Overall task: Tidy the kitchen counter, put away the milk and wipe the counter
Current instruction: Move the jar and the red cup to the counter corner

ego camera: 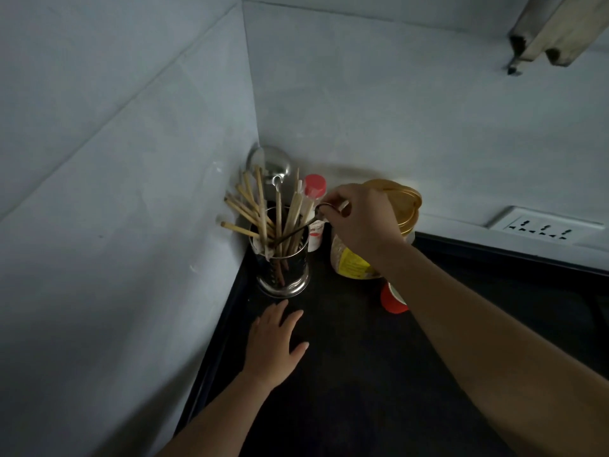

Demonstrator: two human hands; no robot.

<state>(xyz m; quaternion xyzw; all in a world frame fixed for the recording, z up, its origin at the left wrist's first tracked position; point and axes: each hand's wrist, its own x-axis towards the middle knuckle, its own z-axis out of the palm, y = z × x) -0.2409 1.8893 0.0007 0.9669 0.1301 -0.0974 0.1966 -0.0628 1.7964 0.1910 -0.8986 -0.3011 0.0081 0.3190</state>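
Right hand pinches a thin metal utensil angled into the steel holder among chopsticks, left hand spread flat on the bench; best lowered straight down so nothing tips; milk not seen.

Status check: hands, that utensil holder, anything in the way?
Right hand pinching thin metal utensil into utensil holder. Left hand flat on counter. Jar close behind.

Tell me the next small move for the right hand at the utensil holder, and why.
Probably lower the thin metal utensil the rest of the way and let go. The right hand pinches its looped top, and its lower end already sits among the chopsticks in the steel holder. The left hand rests flat on the counter.
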